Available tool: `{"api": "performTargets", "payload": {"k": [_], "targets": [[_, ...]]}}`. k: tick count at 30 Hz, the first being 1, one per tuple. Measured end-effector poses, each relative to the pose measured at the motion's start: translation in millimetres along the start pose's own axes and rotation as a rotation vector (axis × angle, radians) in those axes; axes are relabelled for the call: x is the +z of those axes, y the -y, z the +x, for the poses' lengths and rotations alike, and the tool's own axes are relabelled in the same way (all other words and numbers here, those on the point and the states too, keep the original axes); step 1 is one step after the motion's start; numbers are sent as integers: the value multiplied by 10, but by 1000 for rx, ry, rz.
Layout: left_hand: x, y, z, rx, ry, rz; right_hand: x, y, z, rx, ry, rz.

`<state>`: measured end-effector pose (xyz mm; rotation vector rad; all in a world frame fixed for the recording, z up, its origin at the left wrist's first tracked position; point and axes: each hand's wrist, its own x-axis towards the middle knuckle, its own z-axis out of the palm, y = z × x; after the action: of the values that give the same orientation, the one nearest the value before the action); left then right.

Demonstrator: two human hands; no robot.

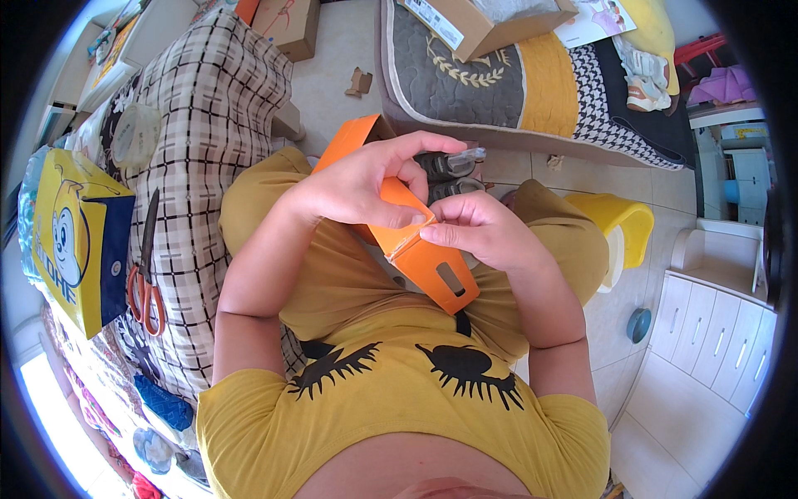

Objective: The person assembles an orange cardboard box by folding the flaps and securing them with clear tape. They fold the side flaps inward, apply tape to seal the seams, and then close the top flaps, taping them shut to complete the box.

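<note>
An orange cardboard box (440,279) with an oval cut-out in its end panel lies tilted across my lap. My left hand (357,179) is over the box, its thumb pressed on the edge and its fingers curled over the far side. With thumb and fingertips, my right hand (478,224) pinches the box at the corner where the end panel meets the long side. The edge between the two thumbs looks rough and pale. Part of the box's long side is covered by my left hand and forearm.
Scissors (147,295) with orange handles lie on a checked cloth (199,108) to my left, beside a yellow and blue box (71,241). Grey shoes (449,166) stand beyond my hands. A padded mat (474,79) bears an open carton (499,25). At right are a yellow plastic stool (619,220) and white drawers (706,333).
</note>
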<state>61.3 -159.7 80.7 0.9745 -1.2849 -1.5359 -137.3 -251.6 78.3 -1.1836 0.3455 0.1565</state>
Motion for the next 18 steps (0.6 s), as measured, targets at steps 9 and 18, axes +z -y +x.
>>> {"api": "performTargets", "payload": {"k": [9,18], "targets": [[-17,33,9,0,30,-27,-10,-19,12,8,1,2],[-56,5,47,-36,82,1,-32,9,15,1,23,-17]]}}
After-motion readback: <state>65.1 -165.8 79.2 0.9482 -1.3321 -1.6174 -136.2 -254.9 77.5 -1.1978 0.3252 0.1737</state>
